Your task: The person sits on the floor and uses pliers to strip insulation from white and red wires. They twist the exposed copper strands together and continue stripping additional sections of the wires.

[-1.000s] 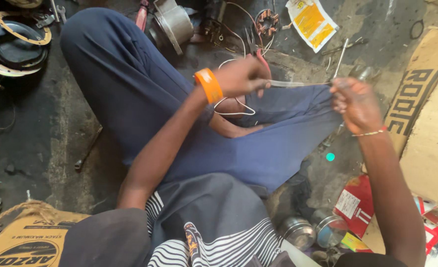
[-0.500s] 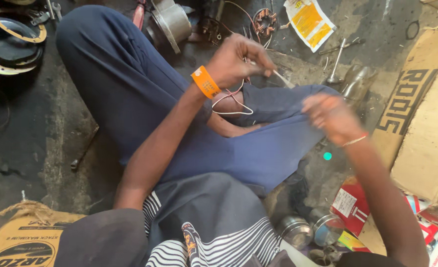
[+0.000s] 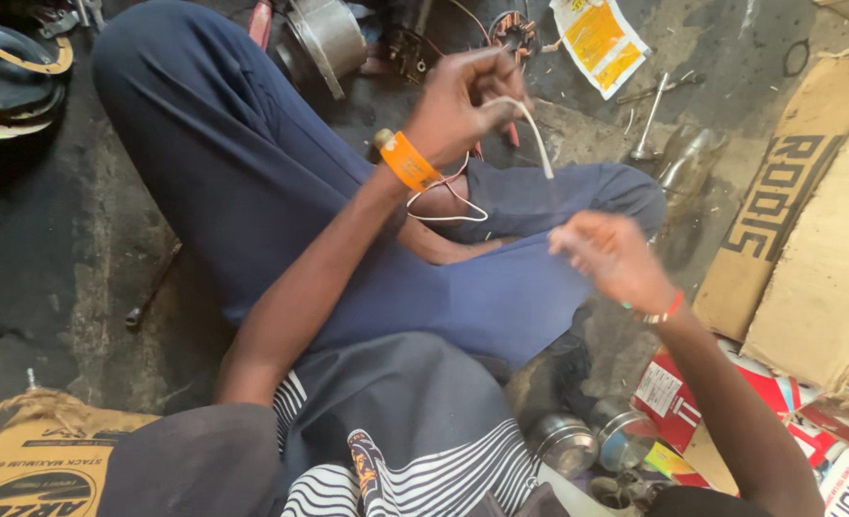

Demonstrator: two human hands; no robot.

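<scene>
white sleeve [image 3: 537, 139] pinched in my left hand [image 3: 463, 105], held above lap, lower end hanging free. right hand [image 3: 611, 254] just below, blurred, fingers loosely curled, grip cannot tell. step: working sleeve over wire, i judge. next needs steady pinch, right hand finding loose end.

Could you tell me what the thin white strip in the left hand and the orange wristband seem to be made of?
The white strip, pinched in the left hand, looks like flexible plastic sleeving or insulated wire: smooth, matte, bending in a soft curve; which one I cannot tell. The orange wristband looks like rubber or silicone: thick, evenly coloured, snug on the wrist.
</scene>
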